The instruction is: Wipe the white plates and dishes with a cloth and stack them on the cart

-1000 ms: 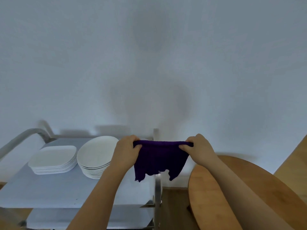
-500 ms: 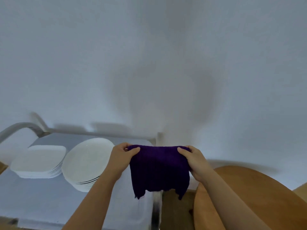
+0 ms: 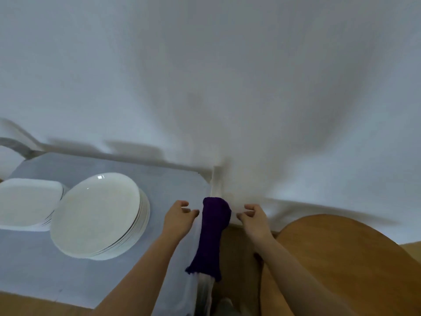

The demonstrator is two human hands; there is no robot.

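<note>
A plain pale wall (image 3: 205, 65) fills the upper part of the head view, and a soft shadow is cast across its middle. Below it, on the left, the grey top of the cart (image 3: 173, 190) is seen, edged at the back by a metal rail (image 3: 136, 159) and ended at the right by an upright post (image 3: 216, 181). Two piles of white crockery are carried on the cart top. A stack of round plates (image 3: 98, 215) is placed near the middle of the surface, and a stack of squarish dishes (image 3: 25, 201) is set just beside it at the left edge of the frame, partly cut off. To the right, a rounded wooden table (image 3: 341, 258) is seen, with wooden floor (image 3: 234, 247) between it and the cart.

A dark purple cloth (image 3: 213, 236) is draped over the right-hand end rail of the cart, where it hangs down in a narrow fold, bunched at the top and ragged at the lower hem. The left hand (image 3: 178, 218) is held just to the left of the cloth, its fingers loosely curled and apart, with nothing gripped. The right hand (image 3: 252, 218) is held just to the right of the cloth in a mirrored pose, fingers likewise relaxed and holding nothing. Whether the fingertips of either hand touch the fabric cannot be told, since the frame is slightly blurred. Both bare forearms are extended from the lower edge of the frame.
</note>
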